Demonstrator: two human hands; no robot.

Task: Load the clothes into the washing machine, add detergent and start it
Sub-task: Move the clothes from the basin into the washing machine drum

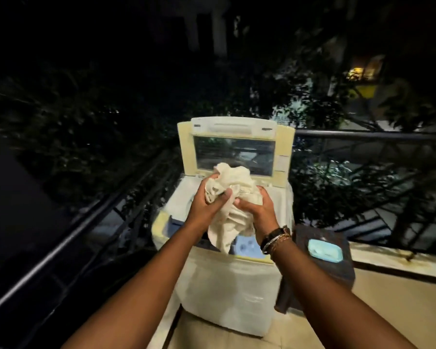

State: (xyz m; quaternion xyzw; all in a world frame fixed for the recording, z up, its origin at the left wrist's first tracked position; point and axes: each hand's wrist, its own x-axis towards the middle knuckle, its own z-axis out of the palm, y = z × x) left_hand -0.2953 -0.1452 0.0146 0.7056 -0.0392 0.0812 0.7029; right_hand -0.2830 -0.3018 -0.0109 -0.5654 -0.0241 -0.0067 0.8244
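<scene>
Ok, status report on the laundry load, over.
Left hand and right hand both grip cream cloth. Washer lid up. Nothing blocking.

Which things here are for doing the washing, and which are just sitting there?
For the washing:
- cloth, held over the tub by the left hand and right hand
- washer, with its lid up

Just there:
- stool beside the washer
- blue pack lying on it
- railing
</scene>
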